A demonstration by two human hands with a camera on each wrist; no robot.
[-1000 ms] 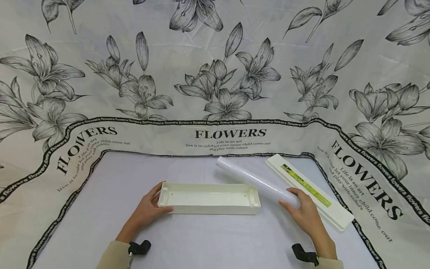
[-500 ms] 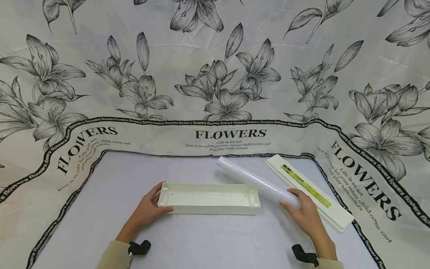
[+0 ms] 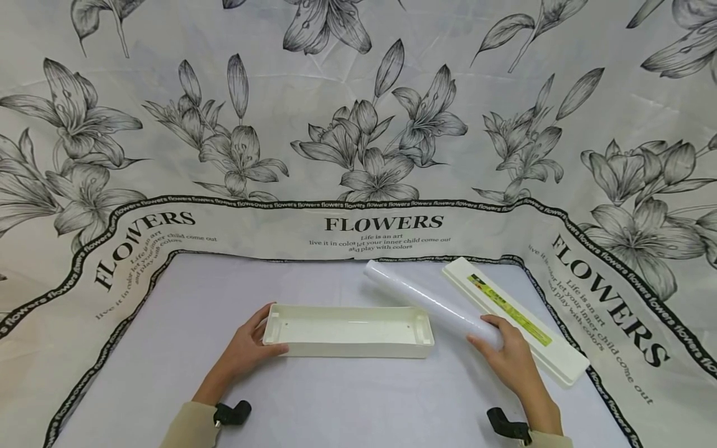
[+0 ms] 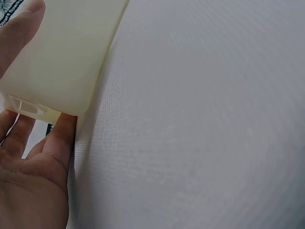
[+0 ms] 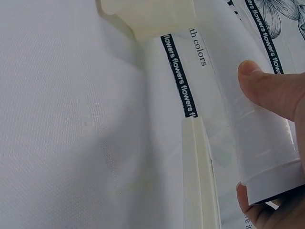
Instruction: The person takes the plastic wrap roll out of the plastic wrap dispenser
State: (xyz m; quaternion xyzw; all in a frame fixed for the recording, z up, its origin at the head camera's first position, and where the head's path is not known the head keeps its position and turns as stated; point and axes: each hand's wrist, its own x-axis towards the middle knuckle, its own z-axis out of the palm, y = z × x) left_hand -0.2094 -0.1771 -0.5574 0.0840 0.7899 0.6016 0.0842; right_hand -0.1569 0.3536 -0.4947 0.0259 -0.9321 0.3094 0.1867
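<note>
My left hand [image 3: 249, 348] grips the left end of a long cream plastic box [image 3: 347, 350], thumb at the front wall and fingers round the end. The box is uncovered, its inside bare. At the right, my right hand [image 3: 510, 351] holds the near end of a shiny, whitish roll of plastic wrap [image 3: 431, 300]. The roll slants away to the back left, behind the box's right end. In the right wrist view the thumb lies along the roll [image 5: 252, 129] while fingers curl under its end. The left wrist view shows the box wall [image 4: 71, 62] under the thumb.
A long white lid [image 3: 560, 358] with a yellow-green label lies slanted at the right, beyond the right hand and near the table's edge. White cloth [image 3: 336, 404] covers the table. A flower-printed sheet [image 3: 358, 155] rises behind it and runs along both sides.
</note>
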